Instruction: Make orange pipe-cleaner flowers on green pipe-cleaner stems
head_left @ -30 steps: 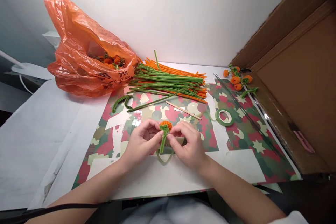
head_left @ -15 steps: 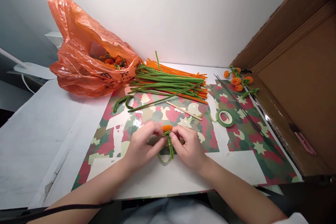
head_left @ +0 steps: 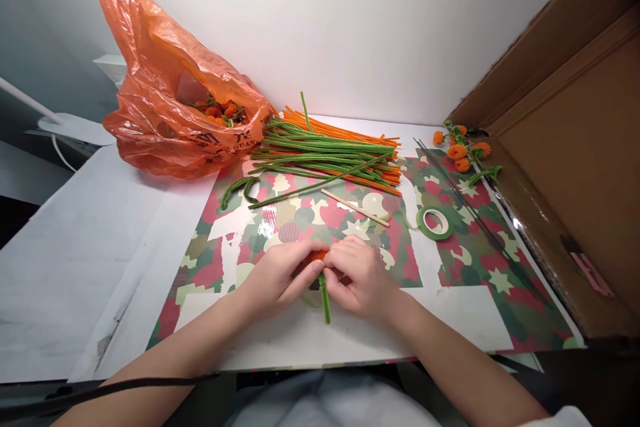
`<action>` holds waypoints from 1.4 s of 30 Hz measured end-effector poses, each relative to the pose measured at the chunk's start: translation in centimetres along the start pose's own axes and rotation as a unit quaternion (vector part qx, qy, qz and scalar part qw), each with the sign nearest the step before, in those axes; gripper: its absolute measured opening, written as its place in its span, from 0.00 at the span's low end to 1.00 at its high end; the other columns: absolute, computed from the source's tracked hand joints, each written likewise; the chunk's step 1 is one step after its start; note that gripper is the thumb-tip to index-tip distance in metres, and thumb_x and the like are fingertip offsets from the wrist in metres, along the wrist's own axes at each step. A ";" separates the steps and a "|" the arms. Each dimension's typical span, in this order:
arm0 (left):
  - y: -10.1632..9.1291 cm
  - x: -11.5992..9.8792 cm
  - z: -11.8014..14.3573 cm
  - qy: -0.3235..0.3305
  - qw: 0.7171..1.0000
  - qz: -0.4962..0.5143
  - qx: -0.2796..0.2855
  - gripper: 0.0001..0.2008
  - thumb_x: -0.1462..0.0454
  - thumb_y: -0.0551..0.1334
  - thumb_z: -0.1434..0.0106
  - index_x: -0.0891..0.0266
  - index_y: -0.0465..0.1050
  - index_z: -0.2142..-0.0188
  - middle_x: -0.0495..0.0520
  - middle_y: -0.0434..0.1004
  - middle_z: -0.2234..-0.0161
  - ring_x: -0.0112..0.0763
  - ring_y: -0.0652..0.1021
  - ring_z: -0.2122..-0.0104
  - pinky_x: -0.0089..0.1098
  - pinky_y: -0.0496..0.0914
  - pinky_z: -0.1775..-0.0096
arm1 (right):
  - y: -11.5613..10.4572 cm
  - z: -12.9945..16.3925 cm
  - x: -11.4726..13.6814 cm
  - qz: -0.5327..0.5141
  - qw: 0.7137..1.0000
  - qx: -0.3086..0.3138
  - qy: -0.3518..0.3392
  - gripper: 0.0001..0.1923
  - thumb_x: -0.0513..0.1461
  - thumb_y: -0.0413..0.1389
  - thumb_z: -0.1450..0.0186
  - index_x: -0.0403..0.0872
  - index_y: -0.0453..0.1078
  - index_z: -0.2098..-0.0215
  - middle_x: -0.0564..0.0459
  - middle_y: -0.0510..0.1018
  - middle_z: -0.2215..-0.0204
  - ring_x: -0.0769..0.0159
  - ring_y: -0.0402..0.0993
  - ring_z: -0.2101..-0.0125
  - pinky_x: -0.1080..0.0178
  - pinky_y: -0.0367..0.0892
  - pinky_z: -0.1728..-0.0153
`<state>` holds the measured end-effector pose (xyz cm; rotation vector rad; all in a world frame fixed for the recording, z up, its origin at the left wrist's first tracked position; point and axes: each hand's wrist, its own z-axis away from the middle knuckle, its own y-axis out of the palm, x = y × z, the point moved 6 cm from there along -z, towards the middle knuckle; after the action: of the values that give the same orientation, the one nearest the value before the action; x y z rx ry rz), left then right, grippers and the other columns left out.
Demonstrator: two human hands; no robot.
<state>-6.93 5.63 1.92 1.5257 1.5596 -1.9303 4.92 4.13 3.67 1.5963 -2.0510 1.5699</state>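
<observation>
My left hand [head_left: 280,277] and my right hand [head_left: 360,277] meet over the camouflage-patterned mat [head_left: 465,260], both pinching a small pipe-cleaner flower. Its orange head [head_left: 318,255] is almost hidden between my fingertips. Its green stem [head_left: 325,297] sticks out below them, pointing toward me. A thin pale green strip loops on the mat just left of the stem.
A pile of green and orange pipe cleaners [head_left: 330,157] lies behind my hands. An orange plastic bag [head_left: 165,93] holding finished flowers sits at the back left. A green tape roll [head_left: 436,221], a wooden stick [head_left: 355,207], thin wires [head_left: 465,197] and several finished flowers [head_left: 463,150] lie right, beside a cardboard wall [head_left: 575,133].
My hands have closed in over the flower and lowered it toward the mat. The orange head, in plain sight before, is now mostly covered. The stem has swung from pointing left-down to straight toward me.
</observation>
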 end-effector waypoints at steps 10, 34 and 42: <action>-0.2 0.1 0.2 0.003 0.995 -0.028 -0.098 0.10 0.63 0.53 0.34 0.59 0.73 0.61 0.48 0.78 0.73 0.26 0.75 0.77 0.25 0.68 0.71 | 0.1 0.2 -0.8 -0.003 0.997 -0.033 0.074 0.10 0.34 0.47 0.36 0.48 0.57 0.76 0.59 0.65 0.82 0.70 0.60 0.79 0.62 0.55 0.69; -1.2 1.0 0.4 -0.010 0.977 0.148 -0.153 0.09 0.68 0.65 0.42 0.61 0.71 0.61 0.54 0.78 0.64 0.31 0.79 0.66 0.29 0.76 0.65 | -0.1 0.6 -2.1 -0.134 0.976 0.004 0.171 0.10 0.40 0.53 0.36 0.47 0.60 0.74 0.59 0.64 0.79 0.72 0.58 0.78 0.66 0.57 0.73; -0.9 -1.3 0.5 0.148 0.985 -0.011 -0.083 0.14 0.72 0.62 0.42 0.61 0.69 0.56 0.60 0.78 0.56 0.35 0.79 0.59 0.31 0.74 0.59 | 0.2 0.5 -1.3 -0.048 0.994 0.009 0.102 0.10 0.34 0.48 0.35 0.47 0.59 0.75 0.59 0.65 0.81 0.71 0.60 0.78 0.64 0.54 0.70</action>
<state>-7.31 5.04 3.47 1.7895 1.8102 -1.5907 5.56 4.59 2.51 1.4497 -1.8342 1.6451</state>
